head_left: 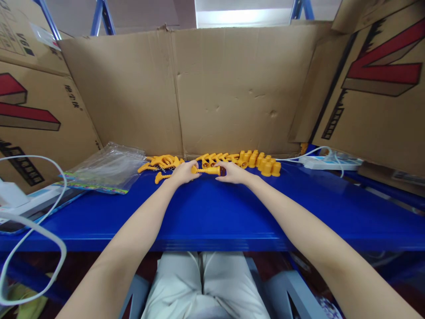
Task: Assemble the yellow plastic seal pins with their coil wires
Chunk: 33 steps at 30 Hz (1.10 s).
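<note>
Over the far part of the blue table, both my hands hold a small yellow plastic piece [210, 170] lying crosswise between them. Its left part is a thin ridged stem, and its right part is wider with a dark brown end. My left hand [184, 173] is closed on the stem end. At the brown end, the fingers of my right hand [233, 172] are wrapped round the piece. A loose yellow part [161, 177] lies just left of my left hand. Behind it is a pile of yellow curved parts [162, 162]. Yellow cup-shaped parts [266, 167] stand right of my right hand.
Yellow branched pieces [217, 157] lie in a row behind my hands. Clear plastic bags [111, 166] rest at the left. Cardboard walls [239, 88] enclose the blue table [212, 212]. A white power strip [328, 163] and white cables [49, 221] are at the sides.
</note>
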Motion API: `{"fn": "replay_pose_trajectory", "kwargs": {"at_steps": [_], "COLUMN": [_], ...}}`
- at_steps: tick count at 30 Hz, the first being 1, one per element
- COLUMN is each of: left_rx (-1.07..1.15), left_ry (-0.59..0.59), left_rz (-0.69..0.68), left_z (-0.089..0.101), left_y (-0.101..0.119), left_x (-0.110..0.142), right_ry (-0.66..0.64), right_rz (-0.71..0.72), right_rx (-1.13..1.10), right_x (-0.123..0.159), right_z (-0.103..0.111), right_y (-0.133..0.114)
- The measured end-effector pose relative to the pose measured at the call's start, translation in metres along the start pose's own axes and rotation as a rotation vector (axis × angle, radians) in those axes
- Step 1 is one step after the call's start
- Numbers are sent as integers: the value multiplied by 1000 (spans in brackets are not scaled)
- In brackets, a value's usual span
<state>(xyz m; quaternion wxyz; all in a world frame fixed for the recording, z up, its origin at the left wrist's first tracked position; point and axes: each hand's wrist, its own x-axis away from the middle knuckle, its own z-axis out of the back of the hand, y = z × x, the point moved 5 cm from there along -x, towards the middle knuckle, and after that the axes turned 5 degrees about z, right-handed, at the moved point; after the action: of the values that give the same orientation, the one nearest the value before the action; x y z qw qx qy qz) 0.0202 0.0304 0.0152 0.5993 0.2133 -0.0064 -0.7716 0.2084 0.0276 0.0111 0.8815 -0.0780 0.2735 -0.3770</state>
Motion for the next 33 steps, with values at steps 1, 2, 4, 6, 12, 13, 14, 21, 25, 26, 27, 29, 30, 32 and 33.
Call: {"fn": "replay_pose_trajectory", "kwargs": {"at_steps": [1, 2, 4, 6, 12, 13, 14, 21, 25, 26, 27, 29, 30, 32, 33], "left_rx": [5, 12, 25, 23, 44, 69, 96, 208, 158, 136, 114, 76, 62, 35, 21], "left_ry": [-9, -18, -33, -39, 38, 49, 59, 126, 219, 244, 266, 303, 318, 338, 340], "left_rz": [2, 2, 4, 2, -67, -83, -101, -118, -59, -33, -1, 77, 119, 198, 228], "left_z": [0, -1, -1, -2, -3, -3, -3, 0, 6, 8, 10, 14, 16, 20, 22], "left_y": [-1, -2, -3, -5, -7, -6, -5, -5, -7, -8, -9, -11, -12, -13, -14], "left_x": [0, 0, 0, -1, -4, -4, -4, -1, 0, 0, 0, 1, 2, 3, 4], "right_ry": [-4, -8, -2, 11, 96, 131, 167, 308, 400, 413, 422, 421, 421, 434, 450], "right_rz": [14, 28, 46, 52, -53, -83, -113, -264, -282, -276, -274, -274, -272, -245, -223], "right_rx": [26, 38, 40, 13, -558, -675, -768, -1131, -1136, -1112, -1080, -993, -942, -820, -744], "right_x": [0, 0, 0, 0, -6, -7, -7, -8, -14, -17, -20, -29, -35, -46, -53], "right_z": [0, 0, -1, -1, -6, -7, -6, -4, 3, 4, 6, 6, 6, 5, 5], "right_y": [-2, -4, -5, -4, 6, 8, 9, 6, 5, 4, 4, 4, 4, 3, 3]}}
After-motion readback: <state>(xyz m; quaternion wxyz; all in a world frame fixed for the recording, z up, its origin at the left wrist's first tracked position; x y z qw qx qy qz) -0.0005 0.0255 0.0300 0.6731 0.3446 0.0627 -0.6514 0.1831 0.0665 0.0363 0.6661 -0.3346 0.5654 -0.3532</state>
